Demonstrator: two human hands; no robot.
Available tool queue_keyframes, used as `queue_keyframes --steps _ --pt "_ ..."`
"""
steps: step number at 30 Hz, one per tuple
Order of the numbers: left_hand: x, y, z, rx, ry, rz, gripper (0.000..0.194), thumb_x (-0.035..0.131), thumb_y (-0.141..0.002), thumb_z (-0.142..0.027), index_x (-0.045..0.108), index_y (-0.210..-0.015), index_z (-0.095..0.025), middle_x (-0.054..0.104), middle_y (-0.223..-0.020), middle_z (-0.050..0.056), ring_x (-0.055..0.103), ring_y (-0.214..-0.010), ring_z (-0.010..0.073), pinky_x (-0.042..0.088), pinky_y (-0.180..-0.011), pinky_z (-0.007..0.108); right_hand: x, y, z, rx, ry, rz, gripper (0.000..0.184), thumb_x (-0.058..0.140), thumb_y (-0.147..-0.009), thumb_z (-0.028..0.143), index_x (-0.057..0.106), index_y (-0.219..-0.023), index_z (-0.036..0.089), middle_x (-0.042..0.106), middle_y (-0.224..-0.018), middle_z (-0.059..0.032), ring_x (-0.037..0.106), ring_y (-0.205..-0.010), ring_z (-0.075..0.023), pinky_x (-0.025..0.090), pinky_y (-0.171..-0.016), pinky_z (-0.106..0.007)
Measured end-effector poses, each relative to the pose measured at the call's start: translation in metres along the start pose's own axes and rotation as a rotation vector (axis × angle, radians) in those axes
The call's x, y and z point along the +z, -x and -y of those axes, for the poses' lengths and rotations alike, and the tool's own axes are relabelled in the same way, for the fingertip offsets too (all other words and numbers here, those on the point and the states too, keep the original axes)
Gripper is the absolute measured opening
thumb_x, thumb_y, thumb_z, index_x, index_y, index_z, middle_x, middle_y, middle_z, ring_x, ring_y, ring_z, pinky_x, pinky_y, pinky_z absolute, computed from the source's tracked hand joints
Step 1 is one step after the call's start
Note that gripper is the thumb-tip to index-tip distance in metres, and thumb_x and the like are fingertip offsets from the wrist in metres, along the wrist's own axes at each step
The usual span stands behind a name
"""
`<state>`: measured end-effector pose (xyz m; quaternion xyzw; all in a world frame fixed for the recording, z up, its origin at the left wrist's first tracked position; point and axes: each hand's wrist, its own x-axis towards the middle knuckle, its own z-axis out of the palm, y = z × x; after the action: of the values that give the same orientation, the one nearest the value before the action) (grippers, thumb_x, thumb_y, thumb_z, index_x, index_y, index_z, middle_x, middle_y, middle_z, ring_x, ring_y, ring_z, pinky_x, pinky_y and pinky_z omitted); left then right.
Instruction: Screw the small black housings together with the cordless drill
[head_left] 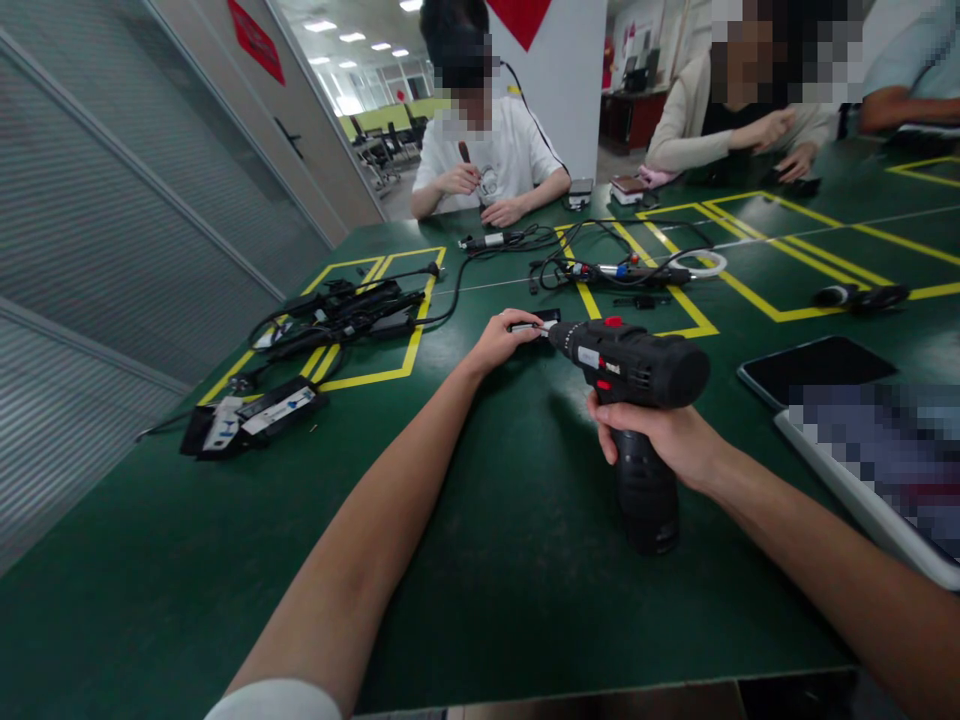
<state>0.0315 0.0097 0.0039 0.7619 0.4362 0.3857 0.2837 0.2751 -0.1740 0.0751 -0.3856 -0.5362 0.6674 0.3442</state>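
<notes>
Firstly, one black plastic cordless drill with red accents (637,365): barrel-shaped body, slotted vents, thick handle; held over the middle of the smooth green tabletop (480,560), chuck pointing forward and left. At its nose, one small dark flat part (551,316), largely covered.

Right hand (664,437): grip wrapped around the drill's handle, below the body. Left hand (501,342): grip nearly closed, fingertips on the small part just beside the chuck. Fingers and chuck obstruct the meeting point; contact between drill and part cannot be told.

Surroundings: left, a tangled heap of black cables and slim casings (360,315) across yellow tape outlines; nearer, a black-and-white angular packet (251,418). Beyond the drill, a loose white ring of tubing (697,264). Right, a dark, glossy, rounded slab (817,370) beside a pale-edged screen device (885,465). Opposite, a white-shirted co-worker (491,150) holding a brown-handled tool (464,153).
</notes>
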Motion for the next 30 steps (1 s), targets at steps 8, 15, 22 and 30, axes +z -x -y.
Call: queue_keyframes --steps 8,15,22,30 --pt "-0.0018 0.0011 -0.0009 -0.015 -0.003 0.016 0.029 0.066 -0.075 -0.036 0.073 -0.099 -0.021 0.069 -0.11 0.005 0.059 -0.109 0.0227 0.042 -0.102 0.039 0.0001 0.0003 -0.0005 0.001 0.003 0.002 0.013 0.062 -0.082 0.032 0.06 -0.084 0.019 0.063 -0.056 -0.0007 0.056 -0.054 -0.0161 0.043 -0.06 -0.031" --pt "-0.0009 0.0 0.0006 0.013 -0.018 0.027 0.031 0.069 -0.074 -0.039 0.073 -0.099 -0.02 0.069 -0.108 0.006 0.059 -0.107 0.0219 0.043 -0.101 0.038 -0.0003 -0.0003 -0.0016 0.02 0.026 -0.027 0.015 0.063 -0.082 0.034 0.061 -0.084 0.019 0.063 -0.056 -0.0012 0.056 -0.054 -0.0163 0.042 -0.059 -0.031" --pt "-0.0005 -0.0005 0.001 0.007 -0.03 0.028 0.031 0.068 -0.074 -0.037 0.072 -0.1 -0.019 0.069 -0.108 0.007 0.059 -0.106 0.0215 0.043 -0.1 0.037 0.001 0.0011 0.0003 0.016 0.032 -0.023 0.016 0.063 -0.082 0.033 0.061 -0.086 0.018 0.061 -0.056 -0.0001 0.056 -0.053 -0.016 0.042 -0.06 -0.032" --pt "-0.0026 0.0006 0.003 -0.013 -0.036 0.056 0.035 0.07 -0.07 -0.031 0.071 -0.104 -0.021 0.067 -0.111 0.005 0.058 -0.109 0.0224 0.043 -0.1 0.037 0.0004 0.0 -0.0012 0.002 0.01 -0.023 0.014 0.064 -0.081 0.032 0.061 -0.085 0.019 0.062 -0.059 0.0001 0.055 -0.052 -0.0154 0.042 -0.059 -0.032"
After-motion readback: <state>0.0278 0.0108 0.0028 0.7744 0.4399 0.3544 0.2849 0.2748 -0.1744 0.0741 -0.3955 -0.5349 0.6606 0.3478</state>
